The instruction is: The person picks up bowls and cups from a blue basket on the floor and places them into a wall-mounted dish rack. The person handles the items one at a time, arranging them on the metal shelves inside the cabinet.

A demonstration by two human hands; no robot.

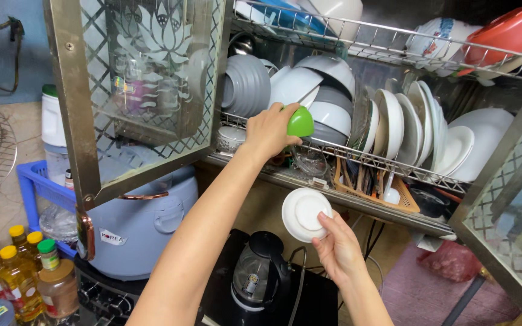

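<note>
My left hand (pixel 267 130) reaches up into an open dish cabinet and grips a small green bowl (pixel 301 122), held against the grey and white bowls (pixel 327 115) on the lower wire rack (pixel 394 164). Lower down, my right hand (pixel 336 247) holds a small white saucer (pixel 305 214) by its edge, its underside facing me, just below the cabinet's bottom shelf. White plates (pixel 421 130) stand upright in the rack to the right of the green bowl.
The cabinet's glass door (pixel 146 90) hangs open at left; another door (pixel 509 223) is open at right. Below sit a grey rice cooker (pixel 146 223), a glass kettle (pixel 258 278), oil bottles (pixel 16 271) and a blue basket (pixel 34 187). An upper rack (pixel 394 42) holds bowls.
</note>
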